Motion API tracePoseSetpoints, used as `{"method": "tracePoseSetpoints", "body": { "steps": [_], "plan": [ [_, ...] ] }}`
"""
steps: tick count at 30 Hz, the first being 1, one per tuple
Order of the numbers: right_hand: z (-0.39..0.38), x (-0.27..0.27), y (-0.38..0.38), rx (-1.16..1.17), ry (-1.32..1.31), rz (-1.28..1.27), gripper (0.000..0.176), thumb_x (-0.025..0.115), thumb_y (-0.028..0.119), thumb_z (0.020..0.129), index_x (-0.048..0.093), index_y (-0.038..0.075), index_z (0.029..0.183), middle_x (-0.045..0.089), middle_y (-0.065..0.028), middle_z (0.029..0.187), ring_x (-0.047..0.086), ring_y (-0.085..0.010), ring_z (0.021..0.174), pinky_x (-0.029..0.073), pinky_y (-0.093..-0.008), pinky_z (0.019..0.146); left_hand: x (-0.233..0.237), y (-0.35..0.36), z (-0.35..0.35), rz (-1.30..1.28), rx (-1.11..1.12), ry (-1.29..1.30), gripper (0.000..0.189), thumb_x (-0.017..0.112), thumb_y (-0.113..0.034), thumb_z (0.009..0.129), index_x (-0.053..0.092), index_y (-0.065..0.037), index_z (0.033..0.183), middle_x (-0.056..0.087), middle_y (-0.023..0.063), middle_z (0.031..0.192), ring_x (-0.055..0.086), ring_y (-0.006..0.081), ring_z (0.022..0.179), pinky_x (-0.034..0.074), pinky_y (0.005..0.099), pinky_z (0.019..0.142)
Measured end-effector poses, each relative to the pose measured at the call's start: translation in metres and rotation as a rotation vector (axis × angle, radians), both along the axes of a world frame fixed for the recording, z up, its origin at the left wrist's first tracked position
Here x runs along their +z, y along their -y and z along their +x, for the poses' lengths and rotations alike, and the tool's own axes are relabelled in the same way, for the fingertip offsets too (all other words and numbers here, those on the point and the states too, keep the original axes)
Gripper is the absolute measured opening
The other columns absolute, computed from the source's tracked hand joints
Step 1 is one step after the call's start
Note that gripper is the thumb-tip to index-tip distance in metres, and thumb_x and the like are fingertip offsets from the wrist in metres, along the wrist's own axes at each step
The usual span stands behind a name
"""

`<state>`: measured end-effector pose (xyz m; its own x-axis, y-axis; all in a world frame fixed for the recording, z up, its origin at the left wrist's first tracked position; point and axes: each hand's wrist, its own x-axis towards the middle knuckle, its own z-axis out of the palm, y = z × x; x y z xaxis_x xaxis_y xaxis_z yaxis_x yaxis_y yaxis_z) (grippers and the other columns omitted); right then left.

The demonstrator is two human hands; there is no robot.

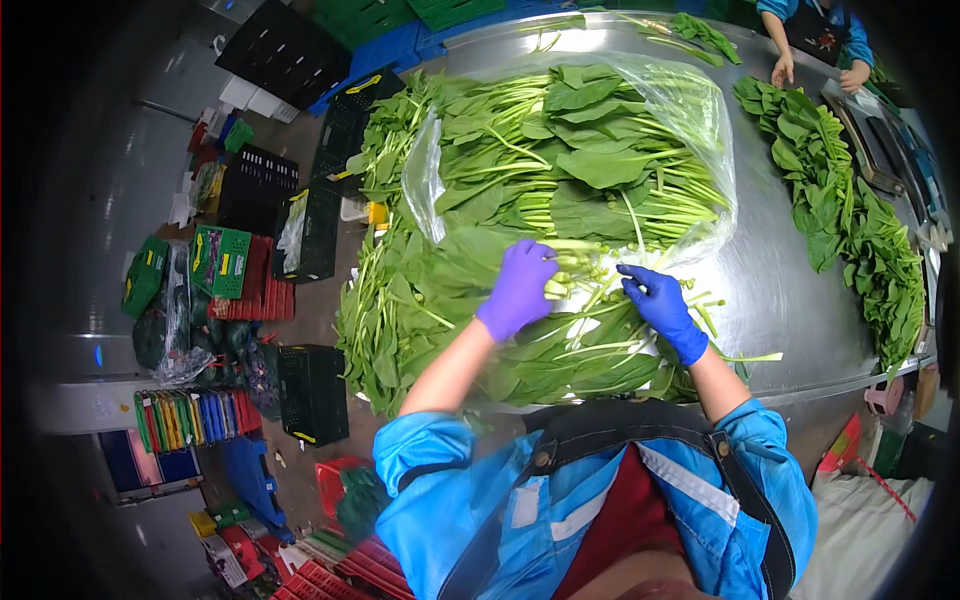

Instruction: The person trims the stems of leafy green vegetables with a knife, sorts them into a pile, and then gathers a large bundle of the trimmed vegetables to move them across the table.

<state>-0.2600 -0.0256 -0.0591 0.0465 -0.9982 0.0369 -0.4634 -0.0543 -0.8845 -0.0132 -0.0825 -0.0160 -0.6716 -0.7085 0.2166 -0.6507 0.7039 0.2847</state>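
Note:
My left hand [519, 290], in a purple glove, is closed around a bunch of green stems [572, 270] whose cut ends point right. Just right of those ends is my right hand [657, 305], in a blue glove, its thumb and forefinger close together at the stem tips; whether anything is between them is too small to tell. Leafy greens [400, 330] lie under and around both hands. Beyond them, a large pile of greens [600, 150] rests on clear plastic [727, 170].
More greens [850, 210] form a long row on the right of the metal table [765, 300]. Another person's hands [783, 70] are at the far right corner. Dark crates [312, 395] and green crates [222, 262] stand left of the table.

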Motion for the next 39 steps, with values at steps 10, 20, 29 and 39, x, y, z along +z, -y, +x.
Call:
{"method": "tracePoseSetpoints", "body": {
  "steps": [10,20,29,39],
  "plan": [
    [0.03,0.026,0.007,0.033,-0.192,-0.25,0.043,0.062,0.006,0.07,0.064,0.017,0.111,0.064,-0.0152,0.075,0.062,-0.0315,0.064,0.049,-0.0375,0.057,0.018,-0.032,-0.025,0.622,-0.053,-0.278,0.06,0.067,-0.009,0.058,0.053,0.001,0.115,0.051,0.0176,0.118,0.051,0.0339,0.11,0.041,0.0357,0.096],
    [-0.021,-0.015,0.021,0.0,-0.117,-0.011,0.026,0.062,0.021,0.081,0.066,0.011,0.104,0.067,-0.0135,0.077,0.065,-0.0251,0.063,0.05,-0.0343,0.06,0.034,-0.029,-0.013,0.434,-0.022,-0.45,0.03,0.065,0.0,0.061,0.056,-0.005,0.089,0.052,0.0136,0.113,0.053,0.0307,0.103,0.041,0.0351,0.091],
    [-0.009,0.003,0.006,0.24,0.29,0.401,0.028,0.062,0.014,0.084,0.063,0.005,0.11,0.067,-0.0054,0.077,0.06,-0.0098,0.066,0.047,-0.0253,0.064,0.007,-0.016,0.004,0.947,0.114,-0.837,0.058,0.07,-0.003,0.061,0.049,-0.006,0.115,0.05,0.0105,0.122,0.048,0.0218,0.113,0.038,0.0321,0.097],
    [-0.038,-0.082,0.013,0.077,-0.16,0.101,0.055,0.066,0.017,0.073,0.052,0.01,0.125,0.058,-0.0149,0.117,0.058,-0.0298,0.103,0.045,-0.0366,0.09,-0.008,-0.043,-0.013,0.996,-0.011,-0.657,0.053,0.067,-0.001,0.066,0.051,-0.004,0.116,0.058,0.0059,0.104,0.053,0.0171,0.104,0.041,0.0304,0.094]
  ]
}}
